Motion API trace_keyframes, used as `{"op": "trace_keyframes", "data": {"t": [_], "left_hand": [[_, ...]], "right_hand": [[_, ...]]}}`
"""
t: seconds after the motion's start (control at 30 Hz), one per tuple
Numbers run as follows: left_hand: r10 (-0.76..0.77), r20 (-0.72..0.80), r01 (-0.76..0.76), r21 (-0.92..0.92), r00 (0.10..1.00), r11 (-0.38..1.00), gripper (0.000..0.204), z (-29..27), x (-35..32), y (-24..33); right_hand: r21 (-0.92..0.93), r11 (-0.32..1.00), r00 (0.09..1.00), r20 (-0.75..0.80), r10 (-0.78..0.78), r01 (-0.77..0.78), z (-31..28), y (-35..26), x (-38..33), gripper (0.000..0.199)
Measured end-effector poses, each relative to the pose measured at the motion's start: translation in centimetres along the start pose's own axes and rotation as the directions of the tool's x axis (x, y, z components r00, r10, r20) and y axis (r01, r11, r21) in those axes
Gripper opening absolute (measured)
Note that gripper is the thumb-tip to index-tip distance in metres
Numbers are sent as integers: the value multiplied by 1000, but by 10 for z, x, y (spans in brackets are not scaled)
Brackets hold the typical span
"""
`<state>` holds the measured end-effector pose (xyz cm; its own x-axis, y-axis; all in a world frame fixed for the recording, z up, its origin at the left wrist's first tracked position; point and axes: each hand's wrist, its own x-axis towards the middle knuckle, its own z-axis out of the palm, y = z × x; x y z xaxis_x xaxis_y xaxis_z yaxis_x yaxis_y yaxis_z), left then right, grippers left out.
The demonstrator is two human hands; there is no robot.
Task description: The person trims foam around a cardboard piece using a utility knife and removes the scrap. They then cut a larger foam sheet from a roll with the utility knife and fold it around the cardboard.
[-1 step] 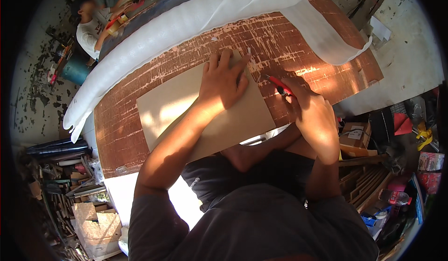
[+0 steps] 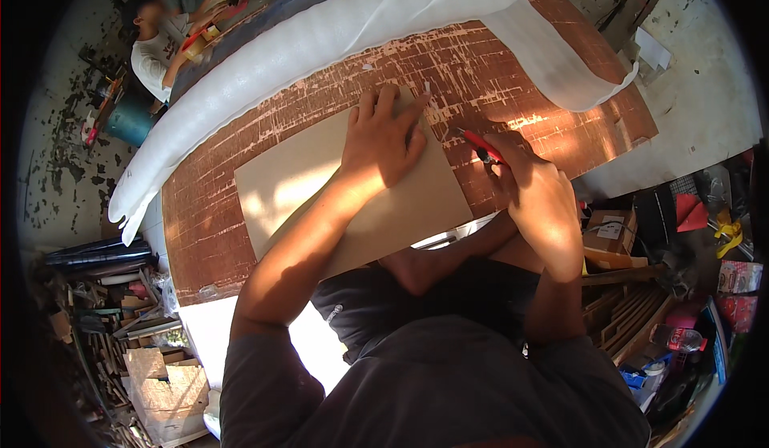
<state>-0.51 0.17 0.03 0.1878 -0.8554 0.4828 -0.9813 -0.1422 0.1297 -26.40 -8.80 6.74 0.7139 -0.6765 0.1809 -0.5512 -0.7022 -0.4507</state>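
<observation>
A flat tan board (image 2: 420,196), like a sheet of cardboard, lies on the scratched brown tabletop (image 2: 204,248) with its near edge over my lap. My left hand (image 2: 380,140) presses on the board's upper right part, open, its thumb and fingers spread toward the right edge. Just right of that edge, my right hand (image 2: 525,172) is closed around a red and black cutter knife (image 2: 482,145). The knife's tip points to the upper left, close to the table and apart from the board. A small pale scrap (image 2: 427,89) lies by my left fingertips.
A long roll of white foam sheet (image 2: 320,44) stretches across the table's far side, its loose end hanging down at right. At the far left a person (image 2: 152,56) sits working. Stacked wood scraps (image 2: 96,328) stand low left; a cardboard box (image 2: 610,232) and a bottle (image 2: 677,338) lie right.
</observation>
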Motion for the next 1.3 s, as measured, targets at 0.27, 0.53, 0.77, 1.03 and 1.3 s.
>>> {"op": "trace_keyframes", "data": {"t": [0.27, 0.53, 0.77, 1.03, 1.3], "left_hand": [[14, -12, -14, -14, 1000, 1000, 56, -1, 0, 0], [8, -1, -8, -32, 1000, 999, 57, -2, 0, 0], [2, -4, -2, -33, 1000, 999, 56, -1, 0, 0], [-4, 1, 4, -20, 1000, 1000, 56, 0, 0, 0], [7, -3, -7, -11, 1000, 1000, 56, 0, 0, -1]], "right_hand": [[-77, 994, 997, -16, 77, -78, -2, 6, 1, 36], [73, 995, 994, -82, 71, -65, -4, 2, 3, 39], [171, 980, 990, -117, -85, 105, 13, 7, 8, 37], [91, 992, 995, -61, -77, 83, 8, 9, 7, 38], [76, 995, 997, -42, -68, 71, 9, 8, 6, 39]]}}
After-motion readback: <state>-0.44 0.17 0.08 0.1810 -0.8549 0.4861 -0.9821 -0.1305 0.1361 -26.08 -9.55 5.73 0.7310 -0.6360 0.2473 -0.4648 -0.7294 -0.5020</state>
